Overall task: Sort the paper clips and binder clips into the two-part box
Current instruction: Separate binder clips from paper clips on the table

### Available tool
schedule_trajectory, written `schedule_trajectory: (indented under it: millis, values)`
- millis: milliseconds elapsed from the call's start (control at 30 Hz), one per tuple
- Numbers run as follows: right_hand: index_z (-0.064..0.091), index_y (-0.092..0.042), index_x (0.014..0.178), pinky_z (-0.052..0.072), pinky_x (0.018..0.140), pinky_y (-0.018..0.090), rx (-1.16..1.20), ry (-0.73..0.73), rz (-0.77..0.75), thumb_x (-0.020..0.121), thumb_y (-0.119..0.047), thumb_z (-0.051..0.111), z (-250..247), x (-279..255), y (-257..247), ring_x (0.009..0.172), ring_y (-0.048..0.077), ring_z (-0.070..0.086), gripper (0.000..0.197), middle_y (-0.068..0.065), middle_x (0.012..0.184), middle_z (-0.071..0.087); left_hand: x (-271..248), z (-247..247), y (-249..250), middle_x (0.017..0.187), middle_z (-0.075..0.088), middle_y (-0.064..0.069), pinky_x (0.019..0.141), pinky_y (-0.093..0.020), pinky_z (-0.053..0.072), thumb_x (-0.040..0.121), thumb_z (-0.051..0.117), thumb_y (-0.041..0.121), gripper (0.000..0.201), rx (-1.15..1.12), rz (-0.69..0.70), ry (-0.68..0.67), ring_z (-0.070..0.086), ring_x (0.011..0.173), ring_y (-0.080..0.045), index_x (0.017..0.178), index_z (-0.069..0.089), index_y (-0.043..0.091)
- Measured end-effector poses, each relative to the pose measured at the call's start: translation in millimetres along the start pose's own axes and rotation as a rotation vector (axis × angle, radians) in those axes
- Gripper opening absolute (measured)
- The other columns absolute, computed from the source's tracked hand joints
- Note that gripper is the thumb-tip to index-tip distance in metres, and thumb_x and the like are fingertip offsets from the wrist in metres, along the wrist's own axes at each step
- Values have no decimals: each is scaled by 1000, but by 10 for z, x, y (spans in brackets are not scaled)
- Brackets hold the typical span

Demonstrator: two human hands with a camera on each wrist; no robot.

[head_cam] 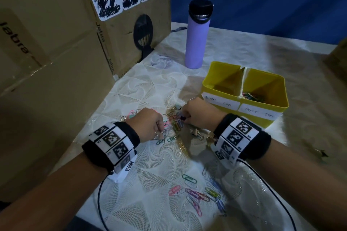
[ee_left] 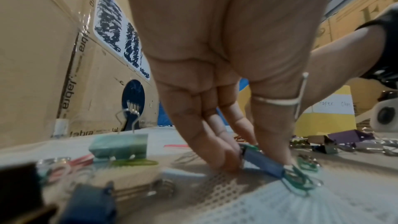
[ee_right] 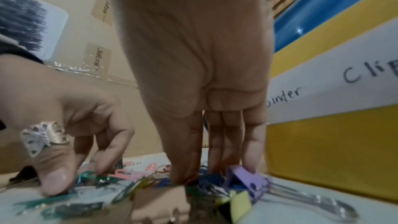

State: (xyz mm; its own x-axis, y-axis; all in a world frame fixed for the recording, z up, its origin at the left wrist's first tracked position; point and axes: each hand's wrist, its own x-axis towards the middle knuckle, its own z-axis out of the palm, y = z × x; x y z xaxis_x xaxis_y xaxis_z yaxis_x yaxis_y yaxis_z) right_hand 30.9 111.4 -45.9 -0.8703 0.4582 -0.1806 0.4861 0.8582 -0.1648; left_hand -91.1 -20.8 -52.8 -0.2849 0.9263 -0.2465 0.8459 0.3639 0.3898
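Both hands are down in the mixed pile of clips near the middle of the table, just in front of the yellow two-part box. The left hand has its fingertips and thumb closed on a dark blue binder clip that lies flat on the cloth, with green paper clips tangled at its end. The right hand points its fingers straight down, pressed close together, their tips buried among blue and coloured paper clips; a lilac binder clip sits under its outermost finger, though I cannot tell whether anything is actually pinched. More paper clips lie scattered toward the near edge, and a heap already fills the box's right compartment. A purple bottle stands behind the box.
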Motion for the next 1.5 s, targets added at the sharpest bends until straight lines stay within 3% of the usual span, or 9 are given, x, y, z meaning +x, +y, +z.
schedule_trajectory:
  millis: [133, 267, 367, 667, 833, 1000, 1133, 1233, 1500]
  values:
    - [65, -4, 98, 51, 78, 35, 35, -33, -3, 80, -25, 65, -10, 21, -46, 97, 31, 61, 27, 16, 105, 65, -5, 23, 8, 69, 55, 9, 59, -19, 41, 77, 65, 0, 29, -11, -7, -41, 52, 62, -6, 88, 53, 23]
    - [67, -6, 88, 51, 74, 34, 104, -36, -12, 76, -17, 66, -7, 24, -79, 90, 29, 63, 16, 14, 97, 69, -70, -44, -13, 82, 55, 4, 71, -31, 43, 75, 64, -1, 45, -69, -111, -4, 51, 72, -15, 104, 41, 25]
    - [69, -10, 80, 55, 76, 34, 180, -87, -8, 74, -9, 65, 12, -4, -45, 86, 25, 64, 9, 10, 91, 70, -128, -124, -60, 97, 50, -1, 70, -28, 40, 73, 70, 0, 60, -80, -178, 121, 49, 77, -17, 119, 36, 19]
    - [69, -12, 85, 49, 75, 30, 138, -119, -19, 79, -10, 62, -13, -83, -61, 88, 22, 62, 9, 4, 92, 65, 17, -147, -260, 112, 64, -14, 94, -32, 48, 86, 51, -6, 30, 4, -229, 252, 60, 104, -27, 106, 67, 8]
    - [64, -4, 96, 48, 76, 35, 136, 121, 43, 86, -3, 51, -55, -107, 22, 96, 32, 61, 16, 16, 103, 66, 93, -168, -339, 125, 53, -15, 99, -37, 46, 86, 55, 2, 32, 77, -304, 247, 55, 113, -30, 115, 63, 12]
    - [68, -5, 98, 53, 82, 34, 305, 286, -4, 86, -4, 57, -107, -138, 68, 94, 28, 65, 16, 16, 98, 73, 89, -113, -284, 135, 43, -10, 104, -35, 41, 88, 50, 2, 36, 125, -194, 309, 42, 123, -26, 120, 61, 15]
    - [70, -5, 99, 51, 73, 23, 356, 193, -123, 86, -6, 60, -112, -169, 34, 80, 16, 64, 17, 13, 94, 73, 104, -34, -152, 155, 22, -4, 117, -41, 27, 89, 40, -7, 60, 163, -60, 65, 25, 141, -23, 140, 38, 25]
    - [67, -5, 107, 49, 77, 30, 286, 119, -174, 85, 4, 48, -83, -144, 8, 90, 26, 64, 30, 17, 99, 71, 135, -5, -90, 160, 3, 0, 122, -39, 12, 87, 32, -14, 78, 185, -28, -125, 6, 148, -19, 148, 10, 30]
    - [73, -9, 91, 48, 72, 24, 153, -32, -71, 76, -12, 70, -52, -114, 66, 89, 25, 67, 15, 10, 97, 73, 158, 13, -35, 159, -13, 2, 119, -34, 9, 84, 28, -18, 85, 178, -19, -208, -9, 147, -19, 148, -4, 29]
